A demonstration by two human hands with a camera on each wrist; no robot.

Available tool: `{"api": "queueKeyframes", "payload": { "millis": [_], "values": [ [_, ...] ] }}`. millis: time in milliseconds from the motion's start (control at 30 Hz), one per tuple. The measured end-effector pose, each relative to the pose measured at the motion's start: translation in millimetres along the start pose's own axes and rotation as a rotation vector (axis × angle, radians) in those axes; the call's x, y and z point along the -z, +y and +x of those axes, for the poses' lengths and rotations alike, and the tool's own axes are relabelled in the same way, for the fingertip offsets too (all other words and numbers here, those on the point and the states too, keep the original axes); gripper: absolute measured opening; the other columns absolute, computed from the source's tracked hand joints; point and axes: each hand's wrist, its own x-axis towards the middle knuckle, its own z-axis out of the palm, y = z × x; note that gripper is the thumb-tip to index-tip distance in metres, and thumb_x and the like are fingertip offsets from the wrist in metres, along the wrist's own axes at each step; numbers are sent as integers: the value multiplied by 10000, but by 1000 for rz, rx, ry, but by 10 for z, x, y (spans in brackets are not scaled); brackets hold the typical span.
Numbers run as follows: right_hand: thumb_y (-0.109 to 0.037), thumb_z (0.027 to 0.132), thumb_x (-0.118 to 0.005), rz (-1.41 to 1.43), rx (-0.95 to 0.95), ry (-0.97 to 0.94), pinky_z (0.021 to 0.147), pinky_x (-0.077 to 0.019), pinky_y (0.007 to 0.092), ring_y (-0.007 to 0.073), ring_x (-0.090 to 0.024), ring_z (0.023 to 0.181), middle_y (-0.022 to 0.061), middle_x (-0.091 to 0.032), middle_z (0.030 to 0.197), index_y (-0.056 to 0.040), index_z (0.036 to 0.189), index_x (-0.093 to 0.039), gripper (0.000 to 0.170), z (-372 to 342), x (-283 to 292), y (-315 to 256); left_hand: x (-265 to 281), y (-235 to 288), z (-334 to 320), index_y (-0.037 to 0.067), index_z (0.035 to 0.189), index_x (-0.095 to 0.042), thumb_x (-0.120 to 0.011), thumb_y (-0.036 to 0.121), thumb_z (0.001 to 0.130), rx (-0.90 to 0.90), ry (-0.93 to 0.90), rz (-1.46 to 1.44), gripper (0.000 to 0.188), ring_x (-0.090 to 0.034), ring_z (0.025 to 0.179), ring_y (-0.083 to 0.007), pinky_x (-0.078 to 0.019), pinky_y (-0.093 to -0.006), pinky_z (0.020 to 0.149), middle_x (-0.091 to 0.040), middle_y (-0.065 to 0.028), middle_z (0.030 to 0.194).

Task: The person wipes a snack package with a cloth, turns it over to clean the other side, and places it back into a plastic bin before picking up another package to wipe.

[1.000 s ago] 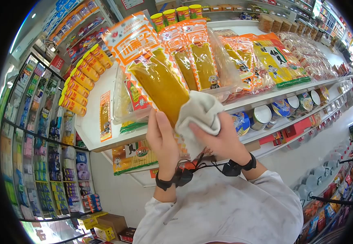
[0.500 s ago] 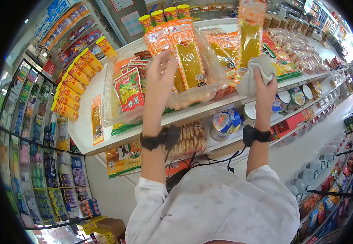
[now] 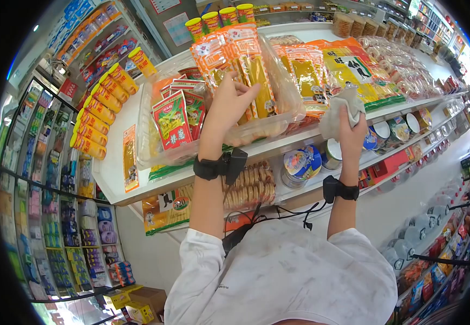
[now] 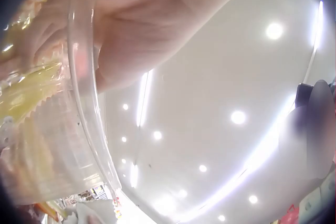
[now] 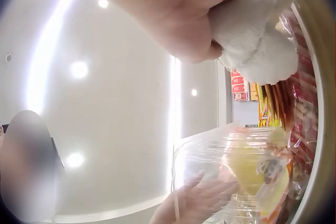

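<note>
In the head view my left hand (image 3: 230,105) reaches into a clear plastic tray (image 3: 235,136), its fingers over the upright orange-and-white packets (image 3: 262,81) with yellow-brown food inside. Seen through the tray wall in the right wrist view, the fingers look fairly straight. Red-and-green packets (image 3: 171,120) lie in the tray's left part. My right hand (image 3: 352,130) grips a crumpled pale cloth (image 3: 340,111) at the shelf's front edge. Just left of the cloth, similar orange packets (image 3: 311,78) lie in a pile beside the tray.
Yellow canisters (image 3: 97,116) line the shelf's left side. One orange packet (image 3: 130,157) lies flat near that corner. A large yellow bag (image 3: 357,67) and wrapped snacks (image 3: 408,62) fill the right side. Tins (image 3: 301,162) stand on the shelf below.
The packet first held before me was carried right in the right hand with the cloth, and now lies on the pile beside the tray. My left hand moved onto the tray's packets.
</note>
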Motion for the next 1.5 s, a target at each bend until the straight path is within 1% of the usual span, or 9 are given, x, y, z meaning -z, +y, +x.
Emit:
{"api": "queueKeyframes", "payload": {
  "millis": [167,367,467,567,667,800,1000,1267,1500],
  "values": [
    [-241,944,-643,193,-36,56,864,-477,283,172,-605,1017,121,-622,1167,49,1262,-499,454,-110,-26,-235,-43,-241,107,-40,1082,-570,-649,276,918,-111,-157,366,365,-579,632,-123,-463,-285,576,-625,-63,759],
    [-309,957,-621,486,-185,20,900,-458,277,137,-571,1081,94,-605,1206,21,1286,-509,479,-307,-39,-539,193,331,-284,29,962,-547,-554,247,989,-182,641,-163,220,-539,575,-111,-445,-298,547,-583,-27,724],
    [-319,981,-580,649,-279,-88,923,-449,282,119,-554,1109,78,-590,1242,17,1306,-506,474,-475,-8,-674,303,539,-612,34,982,-540,-505,235,1023,-205,700,-470,208,-522,639,-82,-450,-263,602,-572,6,768],
    [-205,989,-562,910,-319,-422,1012,-445,346,203,-542,1208,99,-537,1320,-11,1370,-445,443,-705,-55,-787,216,700,-851,23,1012,-542,-486,227,1034,-235,763,-612,212,-523,730,-57,-440,-224,671,-579,19,825],
    [-257,999,-554,508,-237,-630,895,-459,244,84,-573,1040,27,-631,1147,3,1227,-568,346,-1058,-305,-975,158,581,-1061,9,1037,-537,-489,204,1033,-211,651,-546,201,-498,802,-33,-419,-199,705,-570,11,893],
    [-190,950,-637,549,-297,-1001,848,-482,252,64,-587,978,18,-661,1070,-6,1187,-591,303,-1174,-576,-1302,143,405,-1248,-18,1098,-538,-554,187,1001,-131,637,-424,227,-523,867,-52,-438,-213,759,-593,-32,986],
    [-158,910,-683,455,-242,-1021,804,-497,255,67,-596,949,35,-666,1053,-4,1160,-603,304,-1210,-608,-1253,193,383,-1500,-30,1086,-543,-657,125,927,-145,611,-230,249,-544,855,-80,-461,-221,740,-619,-45,950],
    [-147,886,-710,555,-283,-597,771,-533,256,94,-639,903,41,-678,1019,-9,1133,-611,299,-949,-508,-1148,90,134,-1831,10,1024,-640,-723,90,847,-86,174,-105,211,-580,641,-97,-480,-253,640,-681,-73,768],
    [-154,889,-708,760,-234,-268,796,-534,267,115,-646,933,54,-662,1062,-25,1159,-577,326,-651,-448,-1160,196,21,-1901,-7,1002,-640,-755,95,807,-21,-66,9,248,-614,682,-81,-442,-230,615,-683,-60,769]
  ]
}}
